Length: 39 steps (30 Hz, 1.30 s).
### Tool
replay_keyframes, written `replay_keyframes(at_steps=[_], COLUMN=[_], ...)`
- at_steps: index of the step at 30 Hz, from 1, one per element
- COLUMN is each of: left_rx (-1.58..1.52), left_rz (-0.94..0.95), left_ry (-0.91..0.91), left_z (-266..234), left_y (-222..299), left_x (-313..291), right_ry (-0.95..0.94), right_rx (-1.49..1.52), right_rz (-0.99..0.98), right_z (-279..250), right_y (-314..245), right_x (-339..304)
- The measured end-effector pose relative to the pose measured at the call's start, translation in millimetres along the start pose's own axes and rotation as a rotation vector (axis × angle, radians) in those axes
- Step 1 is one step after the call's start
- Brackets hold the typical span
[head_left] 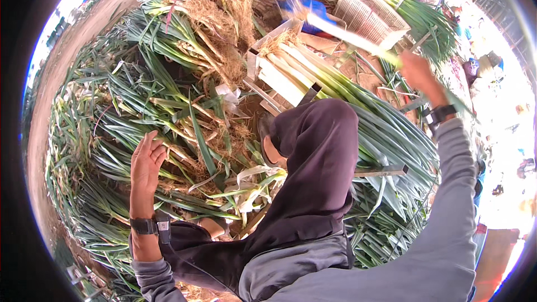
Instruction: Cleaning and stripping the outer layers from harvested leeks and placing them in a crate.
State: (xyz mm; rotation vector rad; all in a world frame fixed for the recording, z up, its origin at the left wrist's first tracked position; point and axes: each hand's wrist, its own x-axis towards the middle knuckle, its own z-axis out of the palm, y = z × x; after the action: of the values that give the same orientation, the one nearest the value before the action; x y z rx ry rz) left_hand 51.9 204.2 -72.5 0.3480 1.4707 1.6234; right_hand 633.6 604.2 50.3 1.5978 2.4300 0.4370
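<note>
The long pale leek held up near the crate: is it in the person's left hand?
No, the right hand grips the leek, while the left hand holds nothing visible.

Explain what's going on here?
The person's right hand grips one long leek, its root end blurred and pointing away. A bundle of pale-stemmed leeks lies in a frame ahead. The left hand looks empty, held open near the piled leeks on the left.

Left hand point(148, 162) (9 o'clock) + right hand point(415, 71) (2 o'clock): 2. Held green onion point(352, 38): 1, at 1 o'clock. White basket point(366, 12): 1, same direction.
</note>
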Motion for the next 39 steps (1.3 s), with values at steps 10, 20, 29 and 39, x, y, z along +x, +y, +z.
replay_keyframes(at_steps=[10, 20, 29, 39], left_rx=[0.052, 0.357, 0.438, 0.401], left_rz=[-0.003, -0.090, -0.105, -0.040], left_ry=[0.049, 0.064, -0.053, -0.117], left_z=[-14, 22, 40, 37], left_y=[-12, -18, -24, 9], left_x=[13, 21, 39, 2], right_ry=[0.004, -0.073, 0.021, -0.060], right_rx=[0.259, 0.270, 0.429, 0.350], right_rz=[-0.233, -0.256, -0.187, -0.206], right_z=[162, 217, 240, 175], right_y=[-33, -74, -72, -73], right_x=[42, 110, 115, 93])
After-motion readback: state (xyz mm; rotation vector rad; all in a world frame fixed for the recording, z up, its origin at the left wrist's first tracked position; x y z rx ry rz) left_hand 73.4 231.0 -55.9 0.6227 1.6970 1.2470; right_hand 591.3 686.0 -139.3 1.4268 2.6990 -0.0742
